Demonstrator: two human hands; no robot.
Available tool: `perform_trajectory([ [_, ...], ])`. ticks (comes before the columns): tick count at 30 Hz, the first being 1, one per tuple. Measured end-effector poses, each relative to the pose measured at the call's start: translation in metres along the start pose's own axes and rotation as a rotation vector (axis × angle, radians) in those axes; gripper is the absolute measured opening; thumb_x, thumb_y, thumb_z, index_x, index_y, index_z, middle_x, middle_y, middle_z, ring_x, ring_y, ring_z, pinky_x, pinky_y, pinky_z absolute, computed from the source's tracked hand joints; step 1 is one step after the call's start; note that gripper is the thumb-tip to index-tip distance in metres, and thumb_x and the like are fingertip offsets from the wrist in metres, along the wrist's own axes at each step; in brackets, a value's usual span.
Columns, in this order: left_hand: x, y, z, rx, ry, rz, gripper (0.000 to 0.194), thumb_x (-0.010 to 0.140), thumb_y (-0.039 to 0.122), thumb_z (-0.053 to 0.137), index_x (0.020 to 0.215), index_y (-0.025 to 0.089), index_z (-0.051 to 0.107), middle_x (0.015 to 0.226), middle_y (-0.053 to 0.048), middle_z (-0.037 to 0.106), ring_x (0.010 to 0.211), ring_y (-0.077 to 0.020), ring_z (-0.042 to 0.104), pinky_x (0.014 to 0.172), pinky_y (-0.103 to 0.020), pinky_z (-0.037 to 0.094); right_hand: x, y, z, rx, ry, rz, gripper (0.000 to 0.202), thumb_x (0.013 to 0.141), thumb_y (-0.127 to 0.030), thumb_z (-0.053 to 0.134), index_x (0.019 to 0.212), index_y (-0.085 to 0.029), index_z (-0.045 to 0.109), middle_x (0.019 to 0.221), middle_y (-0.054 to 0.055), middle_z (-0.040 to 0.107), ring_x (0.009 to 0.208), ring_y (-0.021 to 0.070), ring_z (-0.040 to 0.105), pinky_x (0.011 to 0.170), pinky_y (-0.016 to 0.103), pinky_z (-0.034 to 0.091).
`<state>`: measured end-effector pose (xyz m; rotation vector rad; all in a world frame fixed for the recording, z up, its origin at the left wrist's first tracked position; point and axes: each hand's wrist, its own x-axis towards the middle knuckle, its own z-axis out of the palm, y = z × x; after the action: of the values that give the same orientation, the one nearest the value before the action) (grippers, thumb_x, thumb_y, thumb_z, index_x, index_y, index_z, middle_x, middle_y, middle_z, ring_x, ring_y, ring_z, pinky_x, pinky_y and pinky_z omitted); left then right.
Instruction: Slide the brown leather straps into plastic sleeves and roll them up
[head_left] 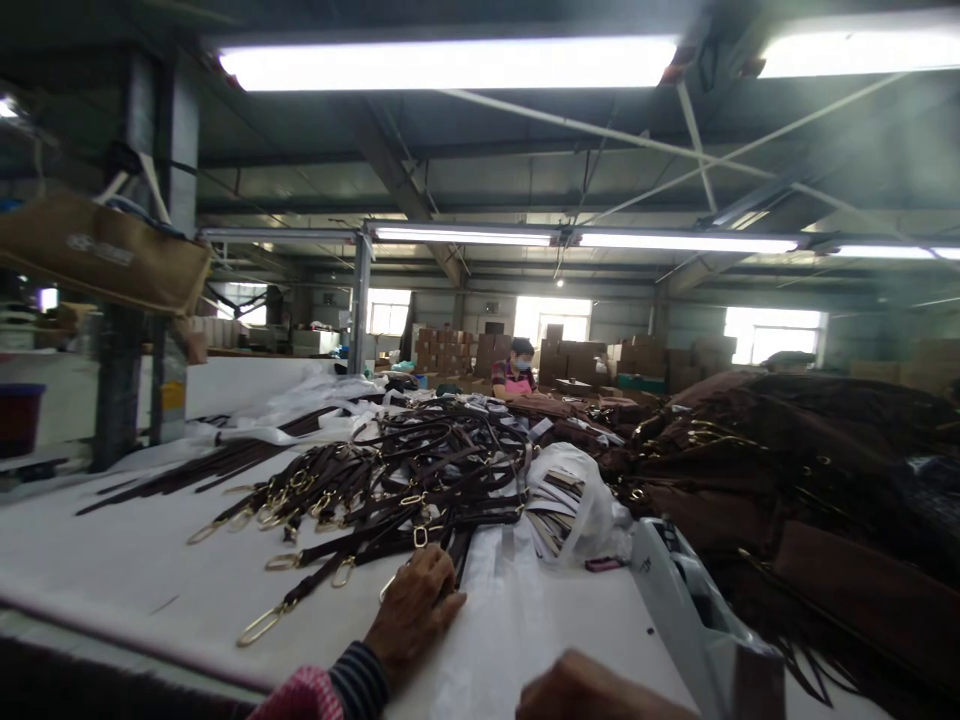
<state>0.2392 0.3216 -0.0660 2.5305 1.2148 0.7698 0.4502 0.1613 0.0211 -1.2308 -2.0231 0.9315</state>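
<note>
My left hand lies at the near end of a heap of dark brown straps with gold-coloured clasps and rings. Its fingers are curled down among the nearest straps, and the fingertips and whatever they grip are hidden. A gold ring shows right beside the knuckles. My right hand is low at the bottom edge, over the white table and partly cut off. Its knuckles look bent, but the fingers are out of sight. Just left of my left hand, a strap with a long gold clasp lies on the table.
A clear plastic bag of flat strips stands behind my right hand. Right of it are a grey plastic tray-like object and a large pile of brown bags. A masked person is across the table. A tan bag hangs at left.
</note>
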Motion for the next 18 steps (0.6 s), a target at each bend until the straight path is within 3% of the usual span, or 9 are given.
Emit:
perform_trajectory([
  [1, -0.001, -0.001, 0.003, 0.008, -0.008, 0.003, 0.010, 0.092, 0.029, 0.057, 0.093, 0.021, 0.063, 0.111, -0.006, 0.064, 0.109, -0.0248, 0.058, 0.095, -0.037, 0.044, 0.018, -0.007, -0.017, -0.015, 0.017, -0.012, 0.022, 0.067, -0.029, 0.083, 0.056, -0.018, 0.068, 0.051, -0.005, 0.055, 0.047, 0.0096, 0.047, 0.043, 0.021, 0.032],
  [3, -0.003, -0.001, 0.005, 0.003, -0.012, 0.006, 0.010, 0.092, 0.027, 0.056, 0.093, 0.021, 0.064, 0.112, -0.006, 0.063, 0.111, -0.0248, 0.057, 0.095, -0.037, 0.043, 0.061, -0.027, -0.065, -0.144, 0.203, -0.041, 0.020, 0.063, -0.027, 0.083, 0.055, -0.016, 0.068, 0.049, -0.003, 0.055, 0.044, 0.0112, 0.045, 0.042, 0.023, 0.032],
  [6, -0.004, 0.001, 0.002, -0.037, -0.009, -0.010, 0.010, 0.091, 0.029, 0.058, 0.092, 0.021, 0.064, 0.114, -0.006, 0.063, 0.113, -0.0254, 0.057, 0.097, -0.037, 0.043, 0.128, -0.057, -0.143, -0.175, 0.543, -0.148, 0.018, 0.077, -0.034, 0.074, 0.074, -0.017, 0.071, 0.073, 0.004, 0.065, 0.067, 0.0176, 0.056, 0.058, 0.028, 0.043],
  [8, -0.004, 0.002, 0.001, -0.049, -0.007, -0.013, 0.008, 0.090, 0.028, 0.060, 0.091, 0.021, 0.064, 0.114, -0.007, 0.063, 0.113, -0.0260, 0.057, 0.097, -0.037, 0.044, 0.160, -0.065, -0.169, -0.200, 0.704, -0.203, 0.026, 0.090, -0.039, 0.060, 0.094, -0.016, 0.072, 0.094, 0.010, 0.067, 0.088, 0.0232, 0.058, 0.071, 0.034, 0.047],
  [9, -0.004, 0.001, 0.001, -0.048, -0.005, -0.014, 0.007, 0.089, 0.028, 0.061, 0.090, 0.021, 0.064, 0.114, -0.007, 0.063, 0.113, -0.0262, 0.057, 0.097, -0.037, 0.044, 0.169, -0.063, -0.169, -0.217, 0.751, -0.219, 0.029, 0.095, -0.038, 0.053, 0.101, -0.016, 0.071, 0.102, 0.013, 0.066, 0.095, 0.0249, 0.058, 0.075, 0.036, 0.047],
  [10, -0.004, 0.001, 0.001, -0.045, -0.002, -0.015, 0.007, 0.089, 0.027, 0.061, 0.090, 0.021, 0.064, 0.113, -0.007, 0.064, 0.112, -0.0263, 0.057, 0.096, -0.037, 0.044, 0.173, -0.057, -0.160, -0.240, 0.774, -0.231, 0.030, 0.097, -0.036, 0.049, 0.105, -0.015, 0.070, 0.108, 0.014, 0.065, 0.099, 0.0258, 0.057, 0.078, 0.038, 0.046],
  [12, -0.004, 0.001, 0.001, -0.040, 0.001, -0.019, 0.007, 0.089, 0.027, 0.061, 0.090, 0.022, 0.065, 0.112, -0.007, 0.064, 0.111, -0.0261, 0.057, 0.096, -0.038, 0.044, 0.167, -0.036, -0.118, -0.297, 0.726, -0.249, 0.024, 0.094, -0.029, 0.054, 0.106, -0.016, 0.069, 0.110, 0.014, 0.065, 0.098, 0.0252, 0.058, 0.080, 0.038, 0.046],
  [16, -0.004, 0.001, 0.002, -0.022, 0.006, -0.009, 0.008, 0.091, 0.028, 0.058, 0.092, 0.022, 0.064, 0.112, -0.006, 0.063, 0.112, -0.0255, 0.058, 0.095, -0.036, 0.045, 0.118, 0.019, -0.010, -0.406, 0.362, -0.298, 0.004, 0.080, -0.015, 0.070, 0.079, -0.019, 0.071, 0.084, 0.002, 0.069, 0.075, 0.0176, 0.061, 0.071, 0.029, 0.043],
  [18, -0.003, 0.000, 0.002, -0.010, 0.003, 0.002, 0.010, 0.092, 0.029, 0.056, 0.091, 0.022, 0.063, 0.112, -0.006, 0.063, 0.111, -0.0253, 0.058, 0.094, -0.036, 0.045, 0.089, 0.042, 0.025, -0.503, 0.172, -0.300, 0.013, 0.081, -0.011, 0.068, 0.088, -0.021, 0.071, 0.094, 0.002, 0.071, 0.084, 0.0181, 0.064, 0.073, 0.028, 0.043],
])
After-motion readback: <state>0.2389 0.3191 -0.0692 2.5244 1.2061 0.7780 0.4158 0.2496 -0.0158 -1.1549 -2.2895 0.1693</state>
